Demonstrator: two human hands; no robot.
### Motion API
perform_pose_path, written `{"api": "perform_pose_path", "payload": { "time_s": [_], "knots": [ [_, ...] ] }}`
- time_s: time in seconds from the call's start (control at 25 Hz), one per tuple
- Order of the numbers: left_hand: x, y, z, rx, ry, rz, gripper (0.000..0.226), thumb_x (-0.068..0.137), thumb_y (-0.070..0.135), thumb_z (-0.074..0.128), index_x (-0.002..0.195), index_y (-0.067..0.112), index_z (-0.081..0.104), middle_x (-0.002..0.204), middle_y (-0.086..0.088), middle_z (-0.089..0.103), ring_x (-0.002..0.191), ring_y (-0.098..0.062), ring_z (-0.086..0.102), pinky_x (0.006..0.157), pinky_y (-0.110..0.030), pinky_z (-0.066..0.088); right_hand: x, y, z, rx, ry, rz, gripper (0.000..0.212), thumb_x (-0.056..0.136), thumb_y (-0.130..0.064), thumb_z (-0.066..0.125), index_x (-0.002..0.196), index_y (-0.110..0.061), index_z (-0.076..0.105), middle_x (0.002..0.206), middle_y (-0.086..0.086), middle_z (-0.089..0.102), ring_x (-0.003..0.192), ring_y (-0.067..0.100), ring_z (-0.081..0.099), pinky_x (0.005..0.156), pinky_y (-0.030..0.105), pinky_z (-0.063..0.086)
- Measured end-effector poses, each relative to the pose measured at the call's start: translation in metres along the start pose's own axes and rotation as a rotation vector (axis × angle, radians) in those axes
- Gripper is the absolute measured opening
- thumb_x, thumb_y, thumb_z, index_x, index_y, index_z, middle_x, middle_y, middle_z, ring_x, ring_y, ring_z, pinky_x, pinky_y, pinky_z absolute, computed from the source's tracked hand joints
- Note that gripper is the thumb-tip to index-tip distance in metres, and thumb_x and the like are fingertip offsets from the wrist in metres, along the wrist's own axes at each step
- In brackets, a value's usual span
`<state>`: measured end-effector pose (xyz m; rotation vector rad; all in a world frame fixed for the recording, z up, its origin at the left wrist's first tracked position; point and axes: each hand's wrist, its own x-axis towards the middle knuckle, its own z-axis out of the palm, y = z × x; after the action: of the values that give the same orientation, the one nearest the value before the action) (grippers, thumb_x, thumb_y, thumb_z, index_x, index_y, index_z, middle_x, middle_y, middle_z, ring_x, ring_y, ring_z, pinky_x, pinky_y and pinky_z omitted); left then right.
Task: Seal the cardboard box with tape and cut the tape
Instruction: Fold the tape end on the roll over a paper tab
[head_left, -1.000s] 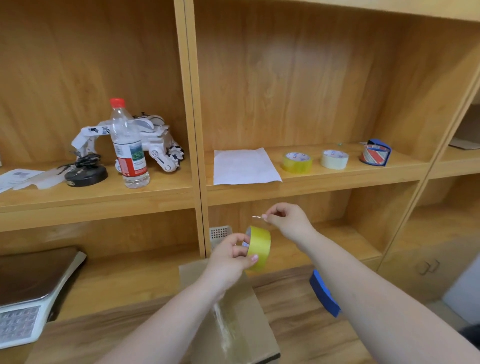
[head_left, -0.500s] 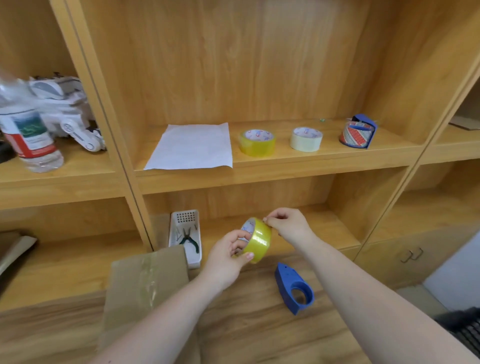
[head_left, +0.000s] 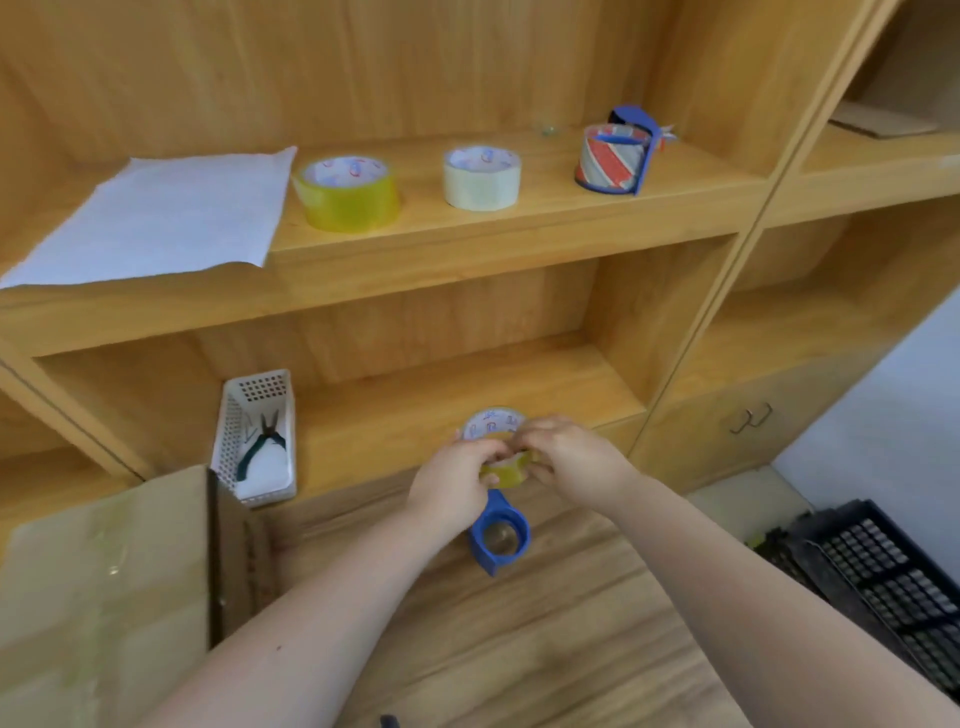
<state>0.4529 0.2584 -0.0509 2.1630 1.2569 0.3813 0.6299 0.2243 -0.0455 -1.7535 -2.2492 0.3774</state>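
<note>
Both hands closed on one yellow tape roll (head_left: 497, 457), held just above the wooden tabletop (head_left: 561, 639) in front of the lower shelf (head_left: 415, 410). Left hand (head_left: 457, 480) curled around the roll's left side, fingers bent over its top edge; right hand (head_left: 574, 460) pinching the roll's right side and top, fingertips meeting the left hand's over the core. Roll tilted, its white printed core facing up and away. Directly below the hands, a blue tape dispenser (head_left: 500, 538) lying on the tabletop, its round opening facing up, partly covered by the left hand; whether touching the roll, cannot tell. Cardboard box (head_left: 104, 587) at the left edge of view, well apart from the hands, with a shiny strip of clear tape along its top and its right side wall facing the left forearm. White basket (head_left: 257, 441) holding pliers (head_left: 262, 439) just behind the box's far right corner, at the front of the lower shelf. On the upper shelf (head_left: 519, 228): a sheet of white paper (head_left: 156, 218) overhanging the front edge, then a second yellow roll (head_left: 349, 193), a whitish roll (head_left: 482, 177) and a red-striped roll in a blue dispenser (head_left: 615, 153), all well apart from the hands. Bare tabletop between the box and the blue dispenser, and toward the near edge between the forearms. Black crate (head_left: 878, 582) low at the right, beyond the tabletop's edge.
</note>
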Motion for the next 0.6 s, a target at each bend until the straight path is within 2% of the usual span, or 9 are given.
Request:
{"api": "perform_pose_path", "payload": {
  "time_s": [0.08, 0.2, 0.32, 0.44, 0.6],
  "knots": [
    [0.011, 0.008, 0.03, 0.136, -0.037, 0.077, 0.038, 0.089, 0.003, 0.054, 0.115, 0.027, 0.067, 0.121, 0.0, 0.069, 0.127, -0.025, 0.048, 0.113, -0.035, 0.034, -0.02, 0.024, 0.017, 0.032, 0.009, 0.091, 0.03, 0.081, -0.008, 0.061, 0.11, -0.015, 0.063, 0.115, 0.008, 0.064, 0.109, 0.028, 0.057, 0.086, 0.039, 0.048],
    [0.026, 0.008, 0.079, 0.294, -0.123, 0.202, 0.039, 0.086, 0.002, 0.052, 0.112, 0.025, 0.07, 0.114, -0.002, 0.07, 0.115, -0.027, 0.055, 0.097, -0.036, 0.043, -0.046, 0.056, 0.054, 0.048, -0.009, 0.205, 0.032, 0.083, -0.007, 0.055, 0.114, -0.015, 0.06, 0.119, 0.011, 0.061, 0.109, 0.03, 0.056, 0.082, 0.04, 0.05],
    [0.038, -0.002, 0.129, 0.382, -0.249, 0.218, 0.045, 0.083, -0.004, 0.049, 0.113, 0.022, 0.069, 0.111, -0.002, 0.07, 0.113, -0.025, 0.055, 0.092, -0.034, 0.045, -0.06, 0.083, 0.097, 0.06, -0.065, 0.351, 0.025, 0.087, -0.01, 0.051, 0.11, -0.012, 0.061, 0.116, 0.009, 0.059, 0.109, 0.032, 0.053, 0.076, 0.042, 0.051],
    [0.05, -0.008, 0.157, 0.447, -0.322, 0.222, 0.036, 0.083, -0.007, 0.048, 0.104, 0.014, 0.068, 0.105, -0.005, 0.067, 0.11, -0.025, 0.055, 0.088, -0.035, 0.047, -0.062, 0.1, 0.131, -0.006, -0.056, 0.465, 0.025, 0.088, -0.008, 0.05, 0.11, -0.015, 0.061, 0.117, 0.003, 0.059, 0.111, 0.027, 0.051, 0.07, 0.034, 0.046],
    [0.059, -0.024, 0.175, 0.47, -0.376, 0.241, 0.038, 0.086, -0.003, 0.046, 0.114, 0.016, 0.064, 0.112, -0.005, 0.064, 0.114, -0.027, 0.052, 0.094, -0.036, 0.043, -0.056, 0.104, 0.156, -0.021, -0.065, 0.522, 0.023, 0.086, -0.002, 0.049, 0.104, -0.012, 0.06, 0.112, 0.007, 0.06, 0.107, 0.03, 0.051, 0.071, 0.037, 0.045]
  ]
}}
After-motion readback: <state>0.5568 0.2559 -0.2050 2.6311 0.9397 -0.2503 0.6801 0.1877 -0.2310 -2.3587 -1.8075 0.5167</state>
